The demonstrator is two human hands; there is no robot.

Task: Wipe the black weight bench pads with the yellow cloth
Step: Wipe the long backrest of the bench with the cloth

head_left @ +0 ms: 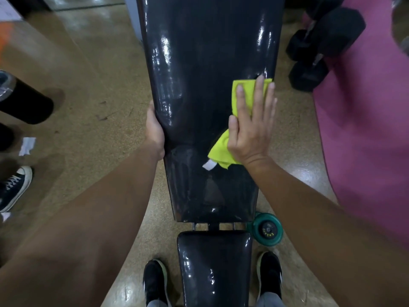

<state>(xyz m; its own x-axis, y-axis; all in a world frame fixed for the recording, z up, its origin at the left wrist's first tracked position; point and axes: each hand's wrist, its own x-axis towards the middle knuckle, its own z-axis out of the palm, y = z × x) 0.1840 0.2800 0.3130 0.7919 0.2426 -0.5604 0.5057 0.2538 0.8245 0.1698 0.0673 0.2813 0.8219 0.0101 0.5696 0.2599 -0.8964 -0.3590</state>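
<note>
So far the short seat pad (215, 269) nearest me looks unwiped, while my left hand (155, 131) grips the long back pad's (205, 63) edge and my right hand (250, 127), fingers spread flat, presses the yellow cloth (241, 120) on its right side, its far stretch left.

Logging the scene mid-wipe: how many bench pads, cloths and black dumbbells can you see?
Black bench pads: 2, the long back pad and the short seat pad
Yellow cloth: 1
Black dumbbells: 2, and
Total: 5

Right hand (251, 127) flat, left hand (155, 131) gripping.
</note>
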